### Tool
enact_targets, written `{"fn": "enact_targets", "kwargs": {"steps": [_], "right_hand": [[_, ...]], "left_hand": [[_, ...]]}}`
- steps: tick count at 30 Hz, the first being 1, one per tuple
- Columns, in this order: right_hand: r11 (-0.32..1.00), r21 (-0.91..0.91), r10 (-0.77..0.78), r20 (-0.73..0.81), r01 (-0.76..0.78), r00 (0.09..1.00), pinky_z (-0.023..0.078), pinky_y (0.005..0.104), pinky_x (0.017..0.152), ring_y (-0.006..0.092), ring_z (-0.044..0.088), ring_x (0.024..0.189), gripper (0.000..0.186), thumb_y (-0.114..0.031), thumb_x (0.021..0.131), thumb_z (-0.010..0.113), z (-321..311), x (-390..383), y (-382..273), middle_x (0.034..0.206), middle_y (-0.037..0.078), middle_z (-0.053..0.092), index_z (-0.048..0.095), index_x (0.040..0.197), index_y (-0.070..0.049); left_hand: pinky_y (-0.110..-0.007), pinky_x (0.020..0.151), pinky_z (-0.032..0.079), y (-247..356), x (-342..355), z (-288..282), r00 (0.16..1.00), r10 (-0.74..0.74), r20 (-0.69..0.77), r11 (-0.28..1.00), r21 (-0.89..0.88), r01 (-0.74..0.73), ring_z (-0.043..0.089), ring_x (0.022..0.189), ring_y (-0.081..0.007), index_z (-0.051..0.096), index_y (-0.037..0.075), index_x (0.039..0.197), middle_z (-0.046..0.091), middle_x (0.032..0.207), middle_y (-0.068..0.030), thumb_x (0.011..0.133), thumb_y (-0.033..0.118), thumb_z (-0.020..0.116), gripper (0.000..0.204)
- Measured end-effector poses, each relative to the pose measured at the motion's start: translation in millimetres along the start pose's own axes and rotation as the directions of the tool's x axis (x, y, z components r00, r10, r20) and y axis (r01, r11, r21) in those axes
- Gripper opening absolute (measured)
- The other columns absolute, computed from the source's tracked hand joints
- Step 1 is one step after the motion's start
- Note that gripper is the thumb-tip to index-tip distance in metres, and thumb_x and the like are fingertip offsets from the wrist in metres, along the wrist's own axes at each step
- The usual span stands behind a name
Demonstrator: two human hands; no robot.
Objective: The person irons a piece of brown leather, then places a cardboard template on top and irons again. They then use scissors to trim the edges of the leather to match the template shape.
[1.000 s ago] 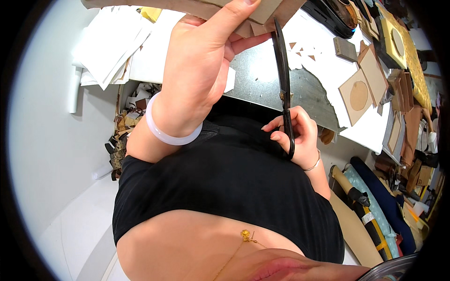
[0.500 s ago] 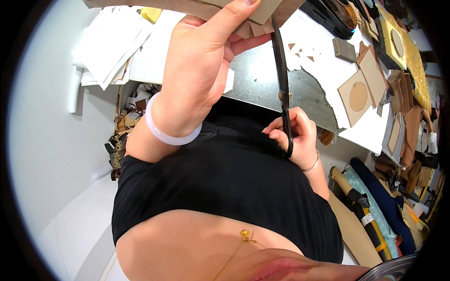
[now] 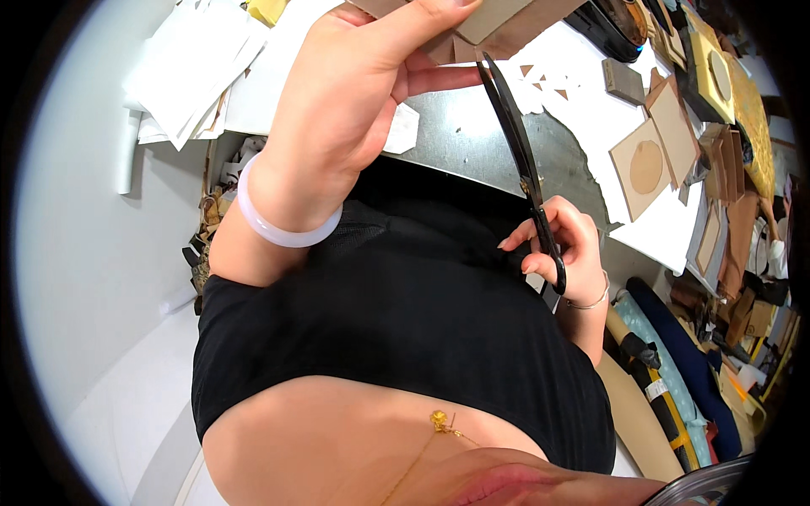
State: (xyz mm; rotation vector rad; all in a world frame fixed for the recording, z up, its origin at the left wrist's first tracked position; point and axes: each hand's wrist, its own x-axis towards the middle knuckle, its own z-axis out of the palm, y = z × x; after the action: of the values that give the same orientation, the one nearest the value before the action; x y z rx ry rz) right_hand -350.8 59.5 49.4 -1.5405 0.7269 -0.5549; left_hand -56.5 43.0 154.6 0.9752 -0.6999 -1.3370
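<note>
My left hand (image 3: 333, 110), with a pale lilac bangle on its wrist, grips a flat brown piece (image 3: 527, 38) at the top edge of the view. The piece looks like thin leather or paper around a stiffer grey-beige board, and part of it lies beyond the frame. My right hand (image 3: 574, 240) has its fingers in the handles of long black scissors (image 3: 506, 110). Their blades point up and away, slightly parted, with the tips close to the brown piece's near edge, by my left fingers. Whether the tips touch it I cannot tell.
Small brown triangular offcuts (image 3: 540, 83) lie on white paper over the grey metal tabletop (image 3: 451, 118). To the right sit a grey block (image 3: 623, 80) and a beige board with a round shape (image 3: 643, 169). White sheets (image 3: 190, 76) stack at left; material rolls (image 3: 666, 354) lean below right.
The brown piece and my left hand have shifted slightly up in the view. My right hand has moved right, tilting the scissors, and their blades have parted a little.
</note>
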Motion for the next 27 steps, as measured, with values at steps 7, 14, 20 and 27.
{"fn": "enact_targets", "kwargs": {"steps": [7, 14, 20, 27], "right_hand": [[0.999, -0.047, 0.016, -0.018, -0.017, 1.000, 0.046, 0.0201, 0.058, 0.0094, 0.070, 0.071, 0.047, -0.026, 0.080, 0.094, -3.2, -1.7, -6.7, 0.081, 0.011, 0.076, 0.053, 0.089, -0.004], [0.998, -0.040, 0.043, -0.013, -0.044, 0.999, 0.047, 0.0203, 0.059, 0.0101, 0.070, 0.072, 0.042, -0.022, 0.083, 0.091, -3.8, -0.8, -8.4, 0.082, 0.011, 0.076, 0.054, 0.089, -0.004], [0.998, -0.037, 0.047, -0.015, -0.047, 0.999, 0.050, 0.0211, 0.061, 0.0107, 0.071, 0.073, 0.041, -0.020, 0.084, 0.090, -3.4, 0.0, -10.2, 0.082, 0.011, 0.076, 0.053, 0.088, -0.004], [0.999, -0.006, 0.048, -0.035, -0.048, 0.998, 0.050, 0.0209, 0.060, 0.0108, 0.072, 0.074, 0.047, -0.025, 0.082, 0.092, -3.7, -1.6, -5.6, 0.080, 0.011, 0.075, 0.051, 0.089, -0.004]], "left_hand": [[-0.029, 0.081, 0.060, 6.0, -5.4, 9.7, 0.999, -0.006, -0.048, 0.996, 0.088, 0.010, 0.067, 0.109, -0.0191, 0.054, -0.002, 0.139, 0.067, 0.124, -0.0143, 0.098, 0.027, 0.074, 0.054], [-0.028, 0.080, 0.060, 6.3, -4.5, 9.5, 0.999, 0.007, -0.047, 0.996, 0.090, -0.002, 0.068, 0.106, -0.0185, 0.056, -0.002, 0.137, 0.069, 0.121, -0.0139, 0.099, 0.027, 0.074, 0.051], [-0.029, 0.079, 0.062, 5.7, -0.9, 6.8, 1.000, 0.000, -0.026, 0.998, 0.064, 0.001, 0.070, 0.104, -0.0177, 0.056, -0.002, 0.137, 0.070, 0.118, -0.0135, 0.099, 0.025, 0.073, 0.050], [-0.035, 0.088, 0.061, -2.2, 3.6, 1.6, 0.999, 0.035, -0.013, 0.995, -0.098, -0.036, 0.069, 0.109, -0.0199, 0.055, -0.001, 0.138, 0.069, 0.122, -0.0122, 0.102, 0.022, 0.069, 0.045]]}}
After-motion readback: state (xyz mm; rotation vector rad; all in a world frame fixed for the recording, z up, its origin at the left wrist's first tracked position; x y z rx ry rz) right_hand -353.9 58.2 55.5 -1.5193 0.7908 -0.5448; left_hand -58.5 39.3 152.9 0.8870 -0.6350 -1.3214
